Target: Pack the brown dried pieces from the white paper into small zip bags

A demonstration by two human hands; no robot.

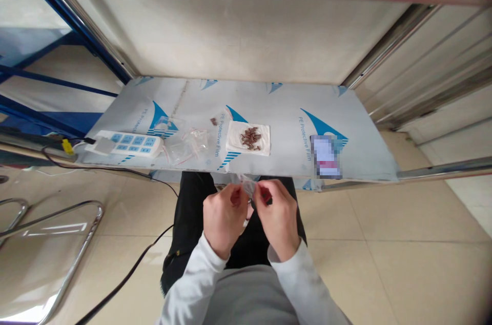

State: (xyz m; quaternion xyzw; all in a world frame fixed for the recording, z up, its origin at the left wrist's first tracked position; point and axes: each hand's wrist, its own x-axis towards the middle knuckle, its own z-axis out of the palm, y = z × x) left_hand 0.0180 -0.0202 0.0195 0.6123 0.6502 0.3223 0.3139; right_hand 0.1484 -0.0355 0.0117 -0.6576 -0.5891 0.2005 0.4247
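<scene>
Clear plastic, likely a small bag (249, 187): left grip (225, 218) and right grip (279, 216) both pinched on it, just off the bench (284, 130) edge. Risk: uneven pull could tear film; a knock could scatter brown pieces (251, 138). Count: one white pad (234, 136), one phone (326, 157), one power strip (128, 144); pieces heaped, uncountable.

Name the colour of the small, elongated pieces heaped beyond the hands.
The small pieces are reddish brown in the head view.
</scene>
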